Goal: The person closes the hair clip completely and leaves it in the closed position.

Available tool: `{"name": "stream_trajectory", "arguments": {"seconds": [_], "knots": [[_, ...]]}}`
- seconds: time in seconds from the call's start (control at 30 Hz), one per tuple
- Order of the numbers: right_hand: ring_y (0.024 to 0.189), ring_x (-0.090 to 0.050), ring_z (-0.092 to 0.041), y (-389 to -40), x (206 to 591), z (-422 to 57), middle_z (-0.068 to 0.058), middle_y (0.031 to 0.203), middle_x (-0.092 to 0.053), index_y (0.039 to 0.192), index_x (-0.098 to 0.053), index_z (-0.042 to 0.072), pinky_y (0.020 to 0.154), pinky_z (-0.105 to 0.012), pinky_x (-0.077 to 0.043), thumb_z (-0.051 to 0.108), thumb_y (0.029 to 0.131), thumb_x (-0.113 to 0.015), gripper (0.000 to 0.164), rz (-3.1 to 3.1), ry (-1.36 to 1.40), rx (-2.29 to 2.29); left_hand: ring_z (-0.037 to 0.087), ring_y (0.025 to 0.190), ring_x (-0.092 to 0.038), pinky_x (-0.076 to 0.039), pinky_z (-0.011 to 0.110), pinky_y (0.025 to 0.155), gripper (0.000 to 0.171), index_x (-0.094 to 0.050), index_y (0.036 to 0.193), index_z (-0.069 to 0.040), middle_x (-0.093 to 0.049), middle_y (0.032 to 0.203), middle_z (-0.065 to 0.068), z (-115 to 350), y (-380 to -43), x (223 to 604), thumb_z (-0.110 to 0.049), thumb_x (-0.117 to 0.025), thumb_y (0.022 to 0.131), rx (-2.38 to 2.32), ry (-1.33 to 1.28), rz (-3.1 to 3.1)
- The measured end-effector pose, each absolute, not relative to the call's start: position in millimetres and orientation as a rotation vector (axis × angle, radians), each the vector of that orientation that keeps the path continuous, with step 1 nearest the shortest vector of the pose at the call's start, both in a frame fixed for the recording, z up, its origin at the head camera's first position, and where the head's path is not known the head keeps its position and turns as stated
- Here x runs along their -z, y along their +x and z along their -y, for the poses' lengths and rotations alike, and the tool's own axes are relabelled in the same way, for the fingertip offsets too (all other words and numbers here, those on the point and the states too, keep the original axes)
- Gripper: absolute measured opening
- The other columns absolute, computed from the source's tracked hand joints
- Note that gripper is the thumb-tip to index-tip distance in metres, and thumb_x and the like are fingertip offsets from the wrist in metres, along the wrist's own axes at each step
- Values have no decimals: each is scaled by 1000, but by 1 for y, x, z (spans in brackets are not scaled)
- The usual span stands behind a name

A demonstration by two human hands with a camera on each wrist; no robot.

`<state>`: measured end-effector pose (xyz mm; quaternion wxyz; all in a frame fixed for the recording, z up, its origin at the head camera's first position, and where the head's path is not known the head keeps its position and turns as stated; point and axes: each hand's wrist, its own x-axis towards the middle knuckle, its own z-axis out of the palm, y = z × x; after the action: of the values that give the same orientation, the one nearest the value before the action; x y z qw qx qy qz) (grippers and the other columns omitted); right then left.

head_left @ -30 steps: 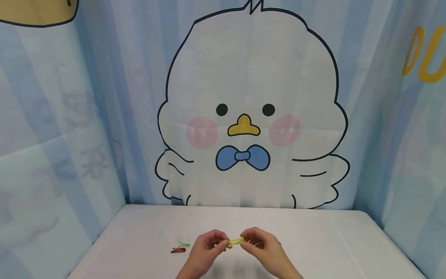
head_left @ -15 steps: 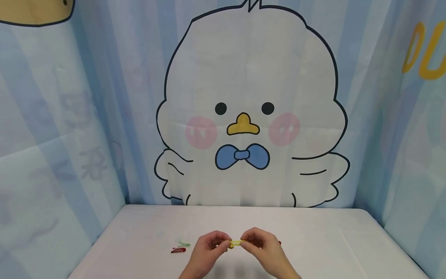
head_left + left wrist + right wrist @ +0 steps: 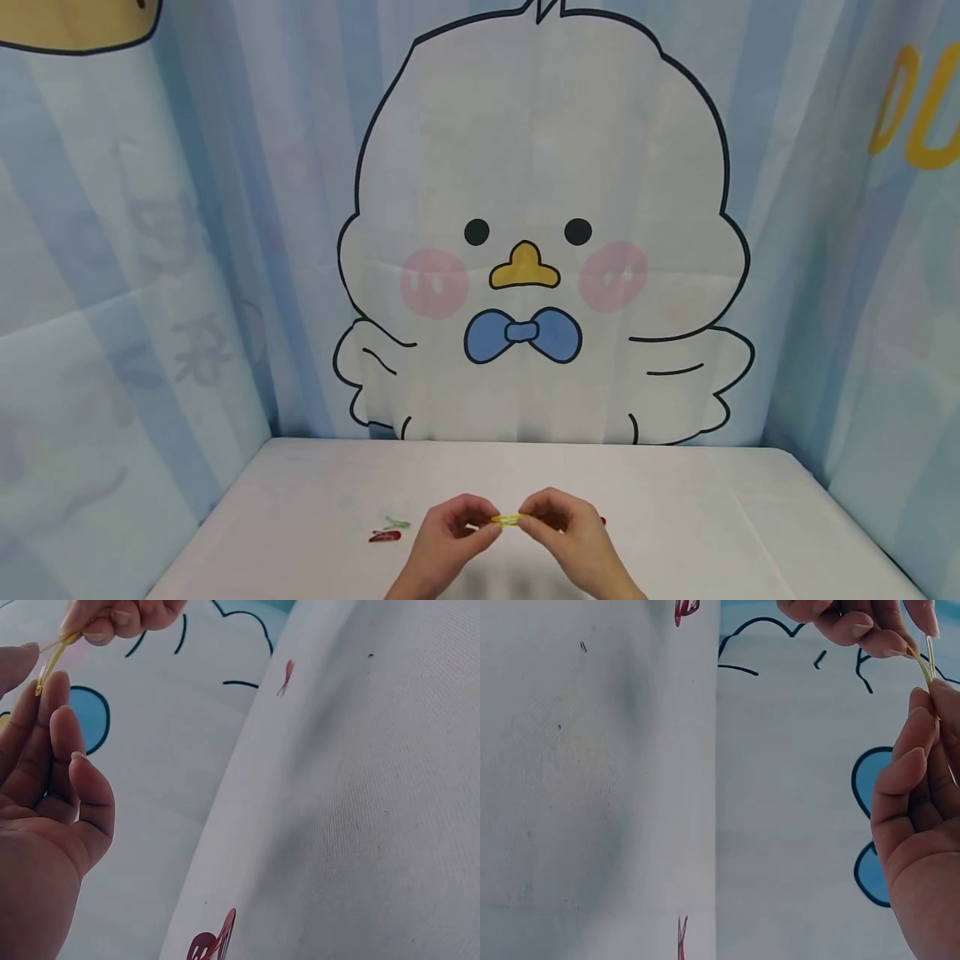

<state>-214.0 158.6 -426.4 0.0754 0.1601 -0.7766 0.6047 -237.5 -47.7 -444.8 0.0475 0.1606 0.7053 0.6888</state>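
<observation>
A slim yellow hair clip [image 3: 507, 520] is held in the air between both hands, over the table. At its left end my left hand [image 3: 450, 533] pinches it between thumb and fingers. My right hand [image 3: 566, 533] pinches the other end. Seen from the left wrist, the clip [image 3: 49, 666] has its two thin arms spread apart towards the left fingers, with the right hand [image 3: 131, 616] at the far end. The right wrist view also shows the spread arms of the clip [image 3: 924, 666]. My fingertips hide both its ends.
On the white table [image 3: 712, 525], a red hair clip [image 3: 386, 537] and a green one [image 3: 397, 524] lie left of my left hand. Another red clip [image 3: 603, 521] is mostly hidden behind my right hand. A curtain [image 3: 525, 150] printed with a chick hangs behind.
The yellow clip has gone from tilted, right end higher, to nearly level. Both hands have shifted only slightly and keep their pinch on it. The clips on the table have stayed put.
</observation>
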Motion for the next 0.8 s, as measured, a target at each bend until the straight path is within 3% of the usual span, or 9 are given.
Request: {"name": "stream_trajectory", "arguments": {"seconds": [0.8], "knots": [[63, -56, -8, -213, 430, -147, 1, 76, -68, 88, -72, 4, 59, -24, -49, 6, 88, -77, 6, 2309, 373, -1689, 18, 77, -61, -48, 28, 68, 13, -72, 93, -1, -69, 83, 2, 37, -232, 448, -8, -79, 85, -2145, 322, -2390]]}}
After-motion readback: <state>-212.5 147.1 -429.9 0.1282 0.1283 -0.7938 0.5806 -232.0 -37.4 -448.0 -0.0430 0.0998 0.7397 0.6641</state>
